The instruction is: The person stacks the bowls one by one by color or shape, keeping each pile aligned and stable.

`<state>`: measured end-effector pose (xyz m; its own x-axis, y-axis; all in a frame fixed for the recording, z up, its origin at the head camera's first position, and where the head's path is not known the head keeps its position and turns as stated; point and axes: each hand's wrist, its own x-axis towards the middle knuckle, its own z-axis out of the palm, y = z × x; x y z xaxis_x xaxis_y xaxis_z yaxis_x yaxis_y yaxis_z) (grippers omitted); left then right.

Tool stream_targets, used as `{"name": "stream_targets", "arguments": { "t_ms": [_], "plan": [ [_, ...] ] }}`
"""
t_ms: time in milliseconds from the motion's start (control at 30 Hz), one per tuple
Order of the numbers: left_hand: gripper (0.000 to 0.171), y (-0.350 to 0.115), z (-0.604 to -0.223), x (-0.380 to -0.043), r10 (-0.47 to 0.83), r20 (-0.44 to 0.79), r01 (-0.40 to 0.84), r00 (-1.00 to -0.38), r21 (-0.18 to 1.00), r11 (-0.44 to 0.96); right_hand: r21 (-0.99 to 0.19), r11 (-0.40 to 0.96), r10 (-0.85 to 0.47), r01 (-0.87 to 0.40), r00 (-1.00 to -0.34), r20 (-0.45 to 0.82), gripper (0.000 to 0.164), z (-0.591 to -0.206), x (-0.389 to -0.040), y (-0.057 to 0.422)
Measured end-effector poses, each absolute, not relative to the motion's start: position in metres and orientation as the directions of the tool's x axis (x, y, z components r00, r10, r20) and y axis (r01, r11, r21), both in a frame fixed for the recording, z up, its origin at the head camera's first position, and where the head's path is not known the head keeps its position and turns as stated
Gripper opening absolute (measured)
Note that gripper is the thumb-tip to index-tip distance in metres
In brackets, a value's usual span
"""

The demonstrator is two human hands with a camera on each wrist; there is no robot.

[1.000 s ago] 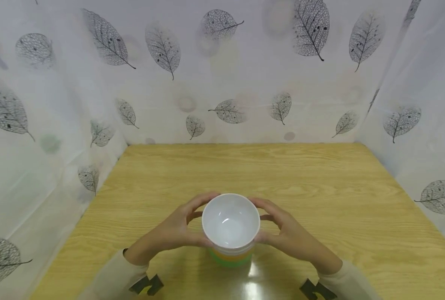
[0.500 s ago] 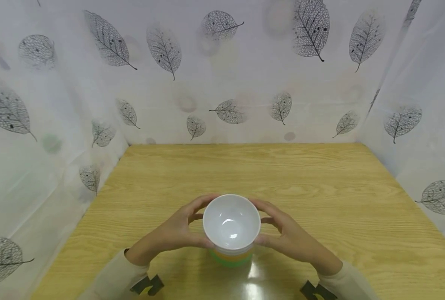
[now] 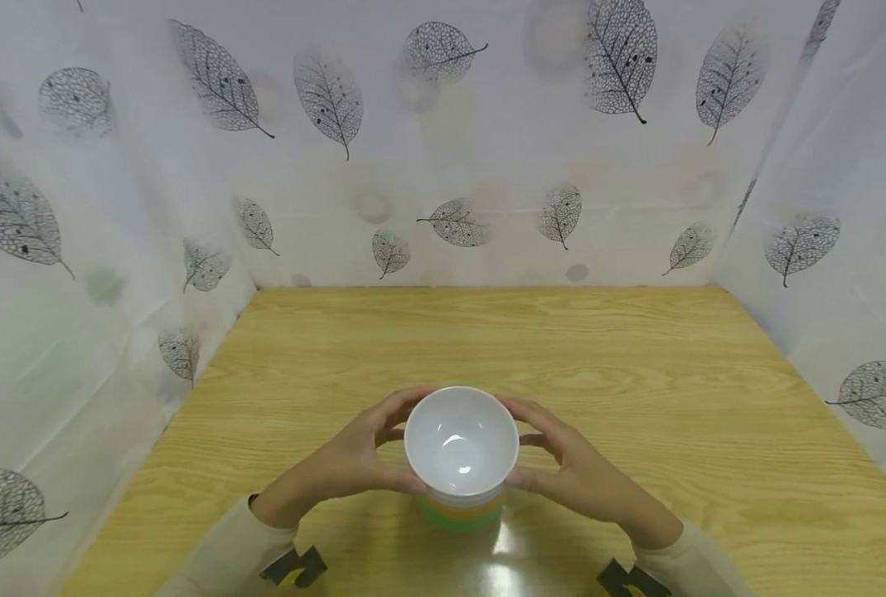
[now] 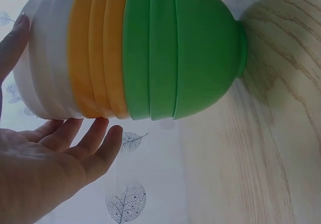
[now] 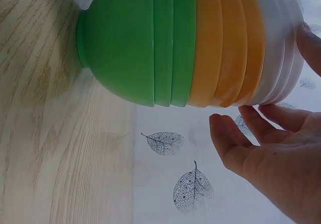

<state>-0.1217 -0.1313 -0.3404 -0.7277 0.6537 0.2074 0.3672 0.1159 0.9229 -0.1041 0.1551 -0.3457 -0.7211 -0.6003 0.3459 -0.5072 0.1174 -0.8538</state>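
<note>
A stack of nested bowls stands upright on the table, its green bowls point(image 4: 205, 48) at the bottom, orange bowls point(image 5: 225, 43) in the middle and white bowls point(image 3: 457, 439) on top. The topmost white bowl faces me with nothing in it. From the left, my left hand point(image 3: 349, 456) holds the stack's upper part, thumb on the near side and fingers round the far side. My right hand point(image 3: 584, 473) mirrors it on the right. Both wrist views show fingertips at the white and orange bowls, and the green foot at the wood surface.
The wood-grain table point(image 3: 562, 340) stretches behind the stack. Pale curtains with leaf prints point(image 3: 487, 141) hang along its back and both sides. Dark pieces point(image 3: 293, 568) show beside both sleeves, near the front.
</note>
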Motion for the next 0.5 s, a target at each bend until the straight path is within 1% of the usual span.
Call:
{"name": "stream_targets", "arguments": {
  "t_ms": [100,200,267,300,333,400,467,500],
  "plan": [
    [0.088,-0.131,-0.34,-0.121,0.655,0.207,0.361,-0.727,0.926,0.108,-0.856,0.121,-0.601,-0.502,-0.724,0.34,0.073,-0.346,-0.104,0.155],
    [0.093,-0.133,-0.34,-0.121,0.662,0.205,0.361,-0.721,0.927,0.106,-0.86,0.125,-0.597,-0.495,-0.729,0.334,0.074,-0.347,-0.104,0.156],
    [0.096,-0.134,-0.338,-0.122,0.662,0.229,0.377,-0.714,0.922,0.087,-0.855,0.121,-0.584,-0.504,-0.733,0.349,0.071,-0.346,-0.104,0.157],
    [0.093,-0.135,-0.336,-0.123,0.653,0.249,0.393,-0.715,0.916,0.082,-0.853,0.121,-0.565,-0.507,-0.742,0.361,0.068,-0.345,-0.105,0.158],
    [0.088,-0.136,-0.334,-0.125,0.64,0.281,0.425,-0.715,0.902,0.079,-0.855,0.123,-0.539,-0.504,-0.757,0.369,0.063,-0.345,-0.105,0.16],
    [0.069,-0.139,-0.327,-0.132,0.59,0.369,0.506,-0.719,0.859,0.079,-0.847,0.144,-0.469,-0.512,-0.789,0.397,0.05,-0.342,-0.108,0.164],
    [0.048,-0.14,-0.32,-0.141,0.508,0.477,0.607,-0.717,0.785,0.12,-0.834,0.186,-0.367,-0.52,-0.824,0.432,0.036,-0.34,-0.114,0.169],
    [0.04,-0.141,-0.316,-0.146,0.466,0.523,0.649,-0.713,0.745,0.156,-0.823,0.216,-0.315,-0.525,-0.836,0.45,0.03,-0.339,-0.117,0.172]
  ]
}}
